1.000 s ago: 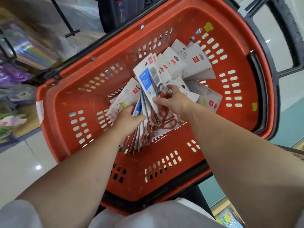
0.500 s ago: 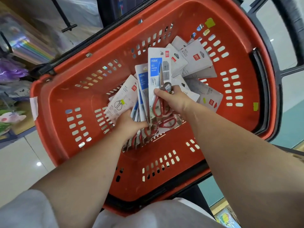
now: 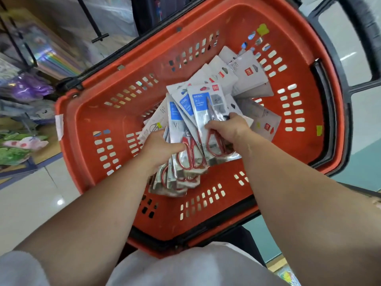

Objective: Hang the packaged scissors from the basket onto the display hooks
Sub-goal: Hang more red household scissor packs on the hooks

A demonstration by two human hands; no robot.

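Inside basket (image 3: 86,124): right hand (image 3: 226,129) pinches top scissors pack (image 3: 203,104), long axis toward far wall; left hand (image 3: 160,147) grips fanned stack (image 3: 175,122) alongside.

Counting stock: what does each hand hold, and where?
The left hand grips a fanned stack of scissor packs at its lower half, near the red handles. The right hand pinches a single scissor pack mid-card, just above its handles.

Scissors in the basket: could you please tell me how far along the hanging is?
Done: nothing hung shows. In hand: the left hand grips a fanned stack; the right hand holds another pack. To do: loose packs lie in the basket, and all the hanging.
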